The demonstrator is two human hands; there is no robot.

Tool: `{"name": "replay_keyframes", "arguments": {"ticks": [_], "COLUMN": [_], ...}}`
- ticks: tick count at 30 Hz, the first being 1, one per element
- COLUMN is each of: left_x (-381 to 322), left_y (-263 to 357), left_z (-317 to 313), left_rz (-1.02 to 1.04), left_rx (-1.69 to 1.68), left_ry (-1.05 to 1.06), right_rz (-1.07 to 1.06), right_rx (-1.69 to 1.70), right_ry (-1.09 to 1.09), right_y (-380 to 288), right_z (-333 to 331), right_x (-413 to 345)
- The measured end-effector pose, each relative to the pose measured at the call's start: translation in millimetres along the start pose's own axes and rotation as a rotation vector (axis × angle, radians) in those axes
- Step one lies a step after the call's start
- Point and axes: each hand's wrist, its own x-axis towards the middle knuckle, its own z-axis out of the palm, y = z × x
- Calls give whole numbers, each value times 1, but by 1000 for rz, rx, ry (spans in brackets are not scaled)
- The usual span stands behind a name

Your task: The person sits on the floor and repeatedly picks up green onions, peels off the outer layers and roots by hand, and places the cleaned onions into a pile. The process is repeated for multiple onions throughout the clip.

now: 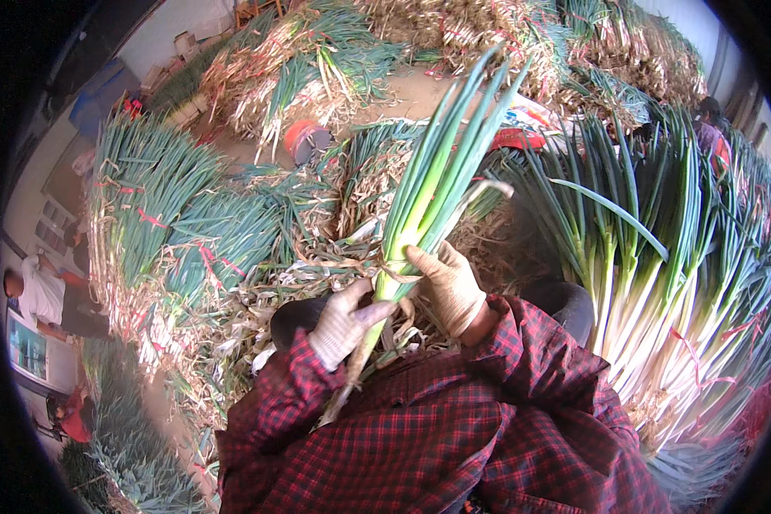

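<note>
A large green onion (417, 218) stands tilted before my chest, its leaves fanning up and away and its pale root end lying against my plaid shirt. My left hand (347, 324), in a knit work glove, grips the stalk low down. Slightly higher, my right hand (453, 289), gloved alike, has its thumb pressed to the stalk where the leaves divide. A dry strip of leaf (398, 273) crosses the stalk between both hands. One withered leaf (491, 187) hangs out to the right. The right hand's fingers are partly hidden.
Beside my right arm stands a thick bundle of long green onions (649, 308). Peeled dry leaves (308, 276) litter the ground ahead. Tied onion heaps (160, 212) lie left, with more (475, 32) behind. An orange bucket (305, 140) lies tipped. People (42, 289) are at the left and right edges.
</note>
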Motion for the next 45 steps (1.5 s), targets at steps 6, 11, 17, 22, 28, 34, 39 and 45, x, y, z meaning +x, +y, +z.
{"name": "replay_keyframes", "arguments": {"ticks": [6,11,17,22,28,34,39,45], "left_x": [45,66,70,64,72,71,65,39], "left_y": [1,4,-17,-39,-43,-45,-33,-12], "left_z": [63,66,48,59,65,71,72,57], "left_rz": [119,203,2,18,82,134,294,101], "left_rx": [-165,252,-16,-182,-269,-491,-23,-48], "left_ry": [119,215,132,80,160,73,231,267], "right_rz": [-352,-487,-148,-19,-173,-368,-342,-445], "right_rx": [-139,-225,-270,-258,-203,-172,-209,-291], "right_ry": [271,4,357,346,456,242,260,349], "right_y": [-43,-56,-44,-16,-8,-13,-16,-28], "right_z": [2,-7,-43,-50,-48,-46,-45,-62], "right_x": [-4,-21,-29,-13,-7,-4,2,16]}}
